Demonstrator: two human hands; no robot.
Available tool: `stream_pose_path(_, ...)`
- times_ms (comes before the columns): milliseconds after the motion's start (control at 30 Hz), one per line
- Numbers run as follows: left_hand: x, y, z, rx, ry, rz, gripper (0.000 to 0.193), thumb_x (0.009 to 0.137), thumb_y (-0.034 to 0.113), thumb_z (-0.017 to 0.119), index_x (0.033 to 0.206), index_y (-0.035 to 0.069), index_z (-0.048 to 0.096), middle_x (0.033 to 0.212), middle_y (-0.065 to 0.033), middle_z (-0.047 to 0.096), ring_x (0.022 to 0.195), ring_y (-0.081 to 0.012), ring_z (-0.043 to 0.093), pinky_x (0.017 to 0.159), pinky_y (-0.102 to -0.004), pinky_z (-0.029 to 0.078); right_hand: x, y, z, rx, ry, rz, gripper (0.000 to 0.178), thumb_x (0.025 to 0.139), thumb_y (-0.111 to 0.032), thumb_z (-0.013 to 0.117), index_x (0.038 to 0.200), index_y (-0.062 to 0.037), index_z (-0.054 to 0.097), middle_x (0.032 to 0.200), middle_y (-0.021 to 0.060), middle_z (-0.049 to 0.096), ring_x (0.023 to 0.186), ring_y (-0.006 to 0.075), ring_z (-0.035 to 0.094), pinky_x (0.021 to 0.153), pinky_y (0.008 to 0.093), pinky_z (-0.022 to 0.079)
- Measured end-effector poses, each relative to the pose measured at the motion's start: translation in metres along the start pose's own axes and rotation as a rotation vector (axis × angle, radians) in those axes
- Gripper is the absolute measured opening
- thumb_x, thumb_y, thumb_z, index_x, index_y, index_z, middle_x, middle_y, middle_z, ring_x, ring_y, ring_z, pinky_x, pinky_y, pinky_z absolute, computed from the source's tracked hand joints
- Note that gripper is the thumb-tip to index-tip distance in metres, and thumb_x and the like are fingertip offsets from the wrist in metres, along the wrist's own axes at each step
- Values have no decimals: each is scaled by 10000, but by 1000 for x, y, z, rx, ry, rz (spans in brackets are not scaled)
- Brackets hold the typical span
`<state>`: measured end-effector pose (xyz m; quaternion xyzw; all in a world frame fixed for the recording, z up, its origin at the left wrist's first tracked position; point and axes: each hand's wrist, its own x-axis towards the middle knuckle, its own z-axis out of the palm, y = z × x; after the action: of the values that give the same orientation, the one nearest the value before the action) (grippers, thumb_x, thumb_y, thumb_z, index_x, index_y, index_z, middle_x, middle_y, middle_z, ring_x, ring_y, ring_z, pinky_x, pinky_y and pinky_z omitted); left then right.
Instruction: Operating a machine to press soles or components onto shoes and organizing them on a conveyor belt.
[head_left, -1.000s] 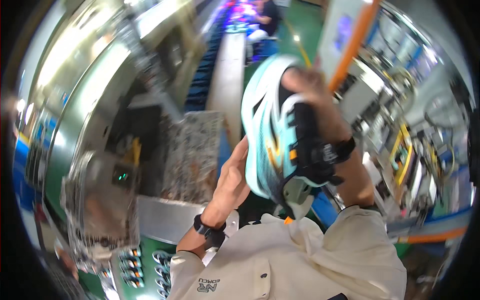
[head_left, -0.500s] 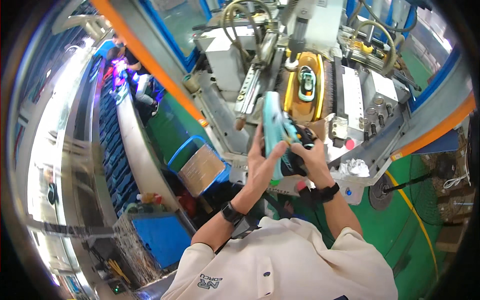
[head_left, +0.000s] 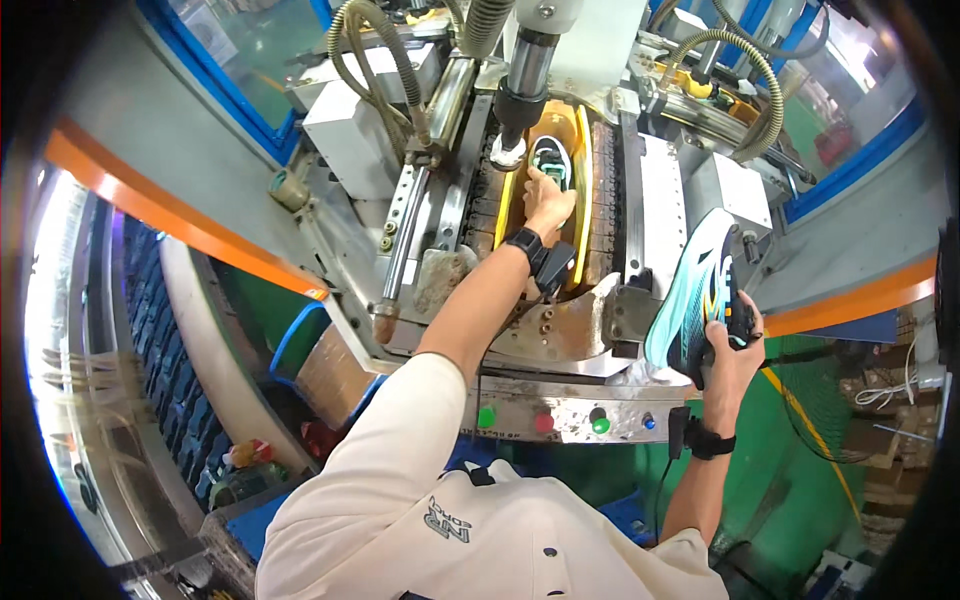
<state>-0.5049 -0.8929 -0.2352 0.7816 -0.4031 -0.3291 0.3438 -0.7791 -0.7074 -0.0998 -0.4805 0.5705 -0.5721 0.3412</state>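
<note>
In my right hand (head_left: 738, 350) is a teal, white and black sports shoe (head_left: 690, 300), raised to the right of the machine and tilted on its side, its pale sole edge facing left. The fingers close round its black opening. My left hand (head_left: 549, 205) reaches into the machine's yellow-lined trough (head_left: 512, 205). There it grips the near end of a second shoe (head_left: 551, 156), dark inside with a pale rim, lying lengthwise. The hand hides much of that shoe. Both wrists wear black bands with small devices.
A vertical press rod (head_left: 523, 85) with a white-wrapped tip hangs just left of the trough. Metal cylinders (head_left: 405, 230) and hoses flank it. Along the front runs a panel of coloured buttons (head_left: 545, 421). Orange rails (head_left: 180, 215) frame both sides; a conveyor stands at left.
My hands have separated. The left has let go of the teal shoe and moved forward onto the shoe in the trough. My right hand has carried the teal shoe to the right.
</note>
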Motion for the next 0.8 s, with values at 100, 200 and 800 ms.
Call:
stream_pose_path(100, -5, 12, 1, -39, 15, -49, 668, 716, 196, 722, 1238, -88, 415, 1221, -306, 545, 1126, -408, 566, 965, -450, 467, 36, 5, -4, -225, 35, -84, 475, 734, -71, 691, 1185, 28, 581, 996, 49, 606, 836, 114, 571, 776, 246, 483)
stream_pose_path(200, 6, -40, -24, -727, -100, -143, 325, 743, 109, 741, 1011, -46, 643, 989, -161, 679, 876, -255, 667, 796, -362, 533, 100, 0, 46, -340, -107, -192, 412, 732, -137, 710, 1085, 50, 609, 885, 61, 639, 768, 106, 577, 705, 240, 487)
stream_pose_path(800, -440, -191, -304, -1089, 424, -329, 421, 862, 75, 656, 1240, -42, 512, 1096, -113, 629, 966, -199, 651, 850, -332, 538, 127, 117, 320, -938, -454, -358, 337, 815, -150, 565, 1079, 34, 461, 932, 317, 655, 859, 455, 669, 736, 510, 544)
